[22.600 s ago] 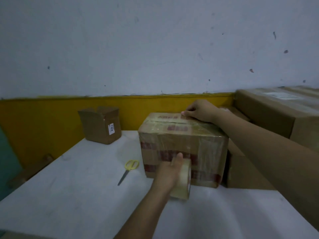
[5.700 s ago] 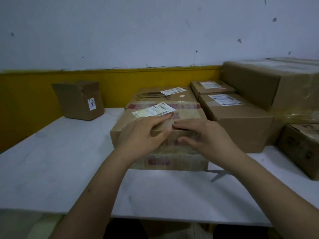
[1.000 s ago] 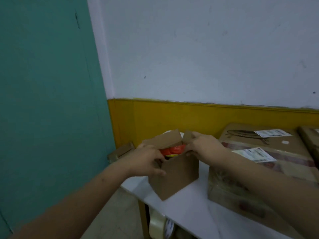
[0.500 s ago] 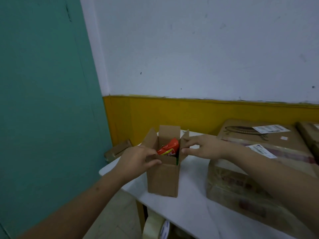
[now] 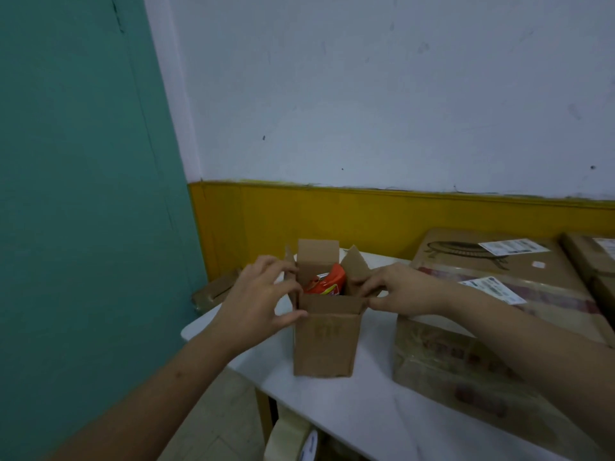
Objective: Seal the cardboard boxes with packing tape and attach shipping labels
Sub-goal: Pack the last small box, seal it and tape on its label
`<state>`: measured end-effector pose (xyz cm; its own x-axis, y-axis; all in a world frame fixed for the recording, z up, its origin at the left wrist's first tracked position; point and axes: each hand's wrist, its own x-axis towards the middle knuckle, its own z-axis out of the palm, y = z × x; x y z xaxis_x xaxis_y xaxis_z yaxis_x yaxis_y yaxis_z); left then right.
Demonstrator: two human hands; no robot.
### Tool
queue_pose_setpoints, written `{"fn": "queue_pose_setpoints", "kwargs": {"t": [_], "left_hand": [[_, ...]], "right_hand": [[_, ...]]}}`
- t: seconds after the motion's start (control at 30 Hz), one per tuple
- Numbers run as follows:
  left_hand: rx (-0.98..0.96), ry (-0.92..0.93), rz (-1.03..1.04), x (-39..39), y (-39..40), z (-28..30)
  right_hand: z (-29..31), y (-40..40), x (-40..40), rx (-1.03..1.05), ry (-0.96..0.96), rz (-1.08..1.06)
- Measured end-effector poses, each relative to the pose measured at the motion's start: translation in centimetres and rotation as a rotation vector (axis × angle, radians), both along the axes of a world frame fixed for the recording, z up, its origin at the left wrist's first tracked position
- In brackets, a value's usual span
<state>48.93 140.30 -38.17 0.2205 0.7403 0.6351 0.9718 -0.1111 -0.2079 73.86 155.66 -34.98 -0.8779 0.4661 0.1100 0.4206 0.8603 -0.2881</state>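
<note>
- The left hand (image 5: 256, 302) held a pinching grip on the left flap of the small box (image 5: 326, 341), thumb at the front corner and fingers curled over the flap's top edge; the right hand (image 5: 396, 292) pinched the right flap (image 5: 355, 272) the same way near the front right corner
- The small box stood upright near the left end of the white surface (image 5: 366, 410), just beside a larger taped box (image 5: 482, 354) on its right; whether the two touched could not be told
- All four flaps were still up, the rear one (image 5: 317, 257) tallest; a red packet (image 5: 327, 284) poked above the rim inside
- The step in hand was probably folding the flaps shut before taping; this box was unsealed, while the larger one already carried a label (image 5: 492, 289)
- Risk: the packet stood proud of the rim, so the flaps might bulge or spring back and tape would then bridge a gap
- Risk: the box looked light and sat close to the surface's edge; an uneven push could tip it or slide it off
- A tape roll (image 5: 293, 440) showed below the surface's edge, out of easy reach; letting go to fetch it could let the flaps reopen
</note>
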Motion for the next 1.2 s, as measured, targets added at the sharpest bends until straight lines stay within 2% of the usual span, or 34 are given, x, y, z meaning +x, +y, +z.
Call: {"fn": "queue_pose_setpoints", "kwargs": {"t": [0.13,0.27,0.37,0.4,0.47,0.57,0.63,0.7,0.77,0.83,0.93,1.1,1.2], "left_hand": [[-0.186,-0.449,-0.039,-0.8,0.1,-0.7],[-0.208,-0.503,-0.116,-0.4,0.6,-1.4],[-0.169,-0.526,-0.064,-0.5,-0.1,-1.7],[-0.131,-0.552,-0.027,-0.5,-0.5,-2.1],[-0.029,-0.697,0.055,-0.4,-1.5,-3.2],[0.081,-1.137,0.212,0.8,-3.7,-6.7],[0.025,-1.383,0.314,2.2,-5.2,-9.6],[-0.076,-1.548,0.386,3.5,-6.3,-12.1],[-0.165,-1.638,0.367,5.1,-7.0,-13.5],[-0.27,-1.699,0.331,6.2,-7.0,-14.0],[-0.426,-1.717,0.291,6.2,-6.4,-14.2],[-0.57,-1.811,0.209,4.8,-5.7,-16.2],[-0.663,-1.791,0.213,5.1,-6.4,-14.9]], "right_hand": [[-0.3,0.7,-0.3,0.056,0.053,-0.026],[-0.1,0.6,-0.7,0.123,0.04,-0.051],[0.1,-0.1,-0.1,0.252,0.026,-0.106],[0.0,-0.5,0.1,0.315,0.065,-0.152],[-0.2,-1.7,0.3,0.438,0.266,-0.218],[-1.3,-5.1,0.4,0.563,0.617,-0.128],[-2.9,-7.9,0.3,0.525,0.639,-0.06],[-5.6,-9.8,-0.2,0.458,0.524,-0.025],[-8.8,-10.7,-0.6,0.357,0.354,-0.025],[-11.3,-10.8,-0.1,0.212,0.244,-0.059],[-13.5,-10.7,1.4,0.013,0.186,-0.115],[-15.2,-10.9,1.0,-0.102,0.186,-0.127],[-15.5,-11.3,-0.5,-0.118,0.229,-0.13]]}}
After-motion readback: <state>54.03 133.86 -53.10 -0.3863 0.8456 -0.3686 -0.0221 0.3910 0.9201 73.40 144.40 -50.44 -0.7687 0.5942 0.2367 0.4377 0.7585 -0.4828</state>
